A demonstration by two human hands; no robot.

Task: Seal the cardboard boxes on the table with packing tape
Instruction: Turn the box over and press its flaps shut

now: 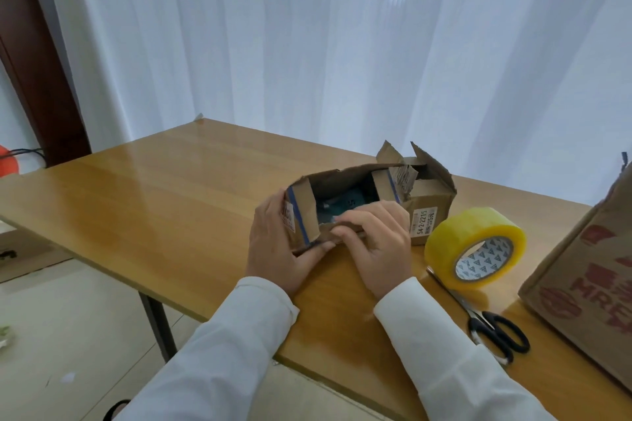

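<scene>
1. Landmark: the small open box on the table. To its left the tabletop lies bare out to the edge, wide room for a hand.
2. Behind the box, bare wood runs back to the curtain.
3. Both hands block its near side: the left hand wraps the left end, the right hand lies over the near flap.
4. Touching its right rear stands a second small box with raised torn flaps.
5. Right of the box, the tape roll stands on edge; scissors lie beneath it.
6. Further right a large box walls off that side.
7. The box's top is open between the end flaps.
</scene>
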